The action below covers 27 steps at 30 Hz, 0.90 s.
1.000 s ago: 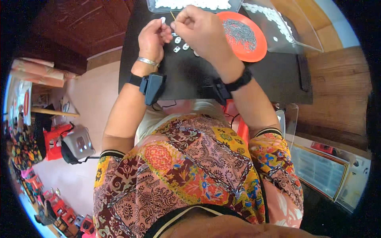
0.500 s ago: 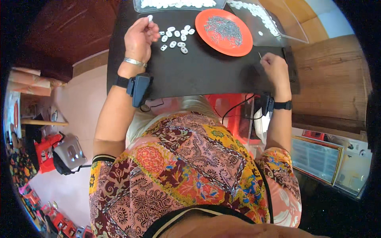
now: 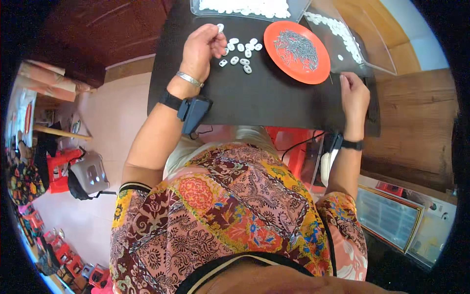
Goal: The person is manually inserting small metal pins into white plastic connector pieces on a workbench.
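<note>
On the dark table, my left hand (image 3: 202,50) is raised at the left, its thumb and finger closed on a small white oval plastic piece (image 3: 221,28). Just right of it lie several similar white pieces (image 3: 244,61), with holes in them. An orange-red plate (image 3: 274,55) holds a heap of thin grey metal nails (image 3: 296,47). My right hand (image 3: 355,95) is beside the plate near the table's right side, fingers pinched together. A thin pin (image 3: 331,79), apparently like the nails, juts from its fingertips; its other end is hidden.
A clear tub of white pieces (image 3: 245,8) stands at the back edge. Right of the plate, a clear lid or tray (image 3: 379,63) holds more white pieces. Wooden panelling (image 3: 416,108) borders the table's right side. Red stools (image 3: 61,171) are on the floor at left.
The view has shifted, so the table and both hands appear farther right and lower. My left hand keeps its place by the white pieces; my right hand stays pinched near the plate.
</note>
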Available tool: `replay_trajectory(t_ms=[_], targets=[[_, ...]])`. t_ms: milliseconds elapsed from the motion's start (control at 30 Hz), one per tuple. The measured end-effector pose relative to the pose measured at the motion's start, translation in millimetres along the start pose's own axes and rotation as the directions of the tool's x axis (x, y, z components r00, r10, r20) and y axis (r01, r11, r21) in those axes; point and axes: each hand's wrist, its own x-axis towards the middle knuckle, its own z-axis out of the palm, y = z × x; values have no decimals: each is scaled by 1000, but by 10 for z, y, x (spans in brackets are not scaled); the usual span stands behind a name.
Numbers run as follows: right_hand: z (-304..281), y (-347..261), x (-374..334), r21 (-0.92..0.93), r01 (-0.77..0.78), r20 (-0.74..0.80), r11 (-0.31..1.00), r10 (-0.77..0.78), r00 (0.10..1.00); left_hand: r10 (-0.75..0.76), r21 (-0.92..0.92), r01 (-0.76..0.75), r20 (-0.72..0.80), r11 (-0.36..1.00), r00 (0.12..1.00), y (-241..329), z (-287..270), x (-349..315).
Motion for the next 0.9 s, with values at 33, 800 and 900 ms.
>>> replay_trajectory(t_ms=[33,800,900], targets=[[-101,-208,-24,157,-52,41,986,47,998,-1,18,1,0,1000,1000,12,19,-12],[939,-2139,322,598,460,-193,657,-438,878,71,34,-70,-35,997,997,24,2,26],[934,-2114,299,611,455,-195,648,-434,880,118,66,-114,-72,991,990,13,44,1]])
